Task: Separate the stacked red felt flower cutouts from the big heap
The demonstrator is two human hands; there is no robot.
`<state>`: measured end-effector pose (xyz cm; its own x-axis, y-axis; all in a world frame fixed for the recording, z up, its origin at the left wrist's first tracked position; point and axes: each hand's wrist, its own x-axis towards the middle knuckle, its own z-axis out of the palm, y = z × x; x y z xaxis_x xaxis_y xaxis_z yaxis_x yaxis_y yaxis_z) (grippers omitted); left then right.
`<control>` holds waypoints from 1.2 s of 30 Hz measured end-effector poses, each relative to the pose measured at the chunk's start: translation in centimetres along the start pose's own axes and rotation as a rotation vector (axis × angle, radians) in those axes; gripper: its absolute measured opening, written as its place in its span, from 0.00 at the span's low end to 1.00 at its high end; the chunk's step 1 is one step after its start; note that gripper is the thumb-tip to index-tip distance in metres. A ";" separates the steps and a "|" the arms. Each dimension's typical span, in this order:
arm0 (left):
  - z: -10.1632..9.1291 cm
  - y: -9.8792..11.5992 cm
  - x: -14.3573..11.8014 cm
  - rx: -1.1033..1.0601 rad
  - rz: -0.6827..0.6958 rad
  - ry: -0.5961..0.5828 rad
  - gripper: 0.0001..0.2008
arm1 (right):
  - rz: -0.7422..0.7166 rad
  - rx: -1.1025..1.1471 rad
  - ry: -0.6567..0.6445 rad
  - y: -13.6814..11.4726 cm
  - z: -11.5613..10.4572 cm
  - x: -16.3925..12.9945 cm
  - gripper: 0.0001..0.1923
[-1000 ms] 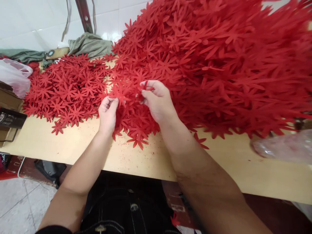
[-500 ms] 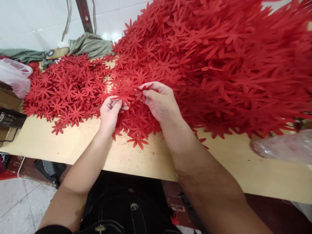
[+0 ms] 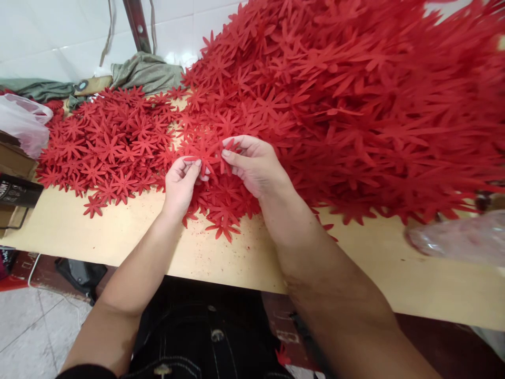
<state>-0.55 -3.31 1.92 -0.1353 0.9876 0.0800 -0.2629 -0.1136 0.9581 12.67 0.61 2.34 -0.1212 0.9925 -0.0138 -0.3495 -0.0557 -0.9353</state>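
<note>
Tan counter [image 3: 118, 231], red flower cutouts heaped; left hand [image 3: 179, 181] and right hand [image 3: 254, 166] pinch one flower [image 3: 205, 152]; best peeled apart gently.

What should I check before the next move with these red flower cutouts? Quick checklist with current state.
1. Left hand gripping the held cutout: ok, fingertips pinch its near edge.
2. Right hand gripping it: ok, thumb and finger pinch at its right side.
3. Held piece is a single layer: cannot tell, red on red hides the edges.
4. Held piece lifted off the pile: cannot tell, it overlaps the cutouts below.
5. Bare table in front of the hands: ok, only red crumbs and a few stray cutouts.
6. Pile stable: cannot tell, it slopes steeply down toward the hands.
</note>
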 end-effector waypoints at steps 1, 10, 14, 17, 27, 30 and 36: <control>0.0 0.0 0.0 -0.003 0.006 -0.003 0.11 | -0.009 -0.023 0.010 -0.1 0.0 0.0 0.14; -0.1 -0.3 0.2 -0.023 -0.002 0.048 0.07 | -0.054 -0.133 0.047 0.4 -0.2 0.4 0.17; -0.2 -0.3 0.2 -0.022 -0.046 0.033 0.09 | -0.062 -0.147 0.080 0.5 -0.3 0.4 0.17; -0.2 -0.2 0.2 -0.041 -0.049 0.029 0.10 | -0.068 -0.169 0.033 0.5 -0.1 0.2 0.16; 0.0 0.0 0.2 -0.078 0.004 0.057 0.10 | -0.191 -0.372 -0.123 0.6 0.6 -0.4 0.12; -0.1 -0.1 0.3 -0.071 -0.019 0.121 0.09 | -0.195 -0.325 -0.180 0.5 0.7 -0.5 0.17; -1.0 0.1 1.0 -0.198 -0.074 0.216 0.08 | -0.173 -0.220 -0.212 -0.3 0.2 -0.5 0.16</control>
<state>-1.66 -2.41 1.82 -0.3037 0.9503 -0.0690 -0.4580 -0.0821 0.8852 12.64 0.08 2.69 -0.2758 0.9394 0.2034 -0.1758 0.1588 -0.9715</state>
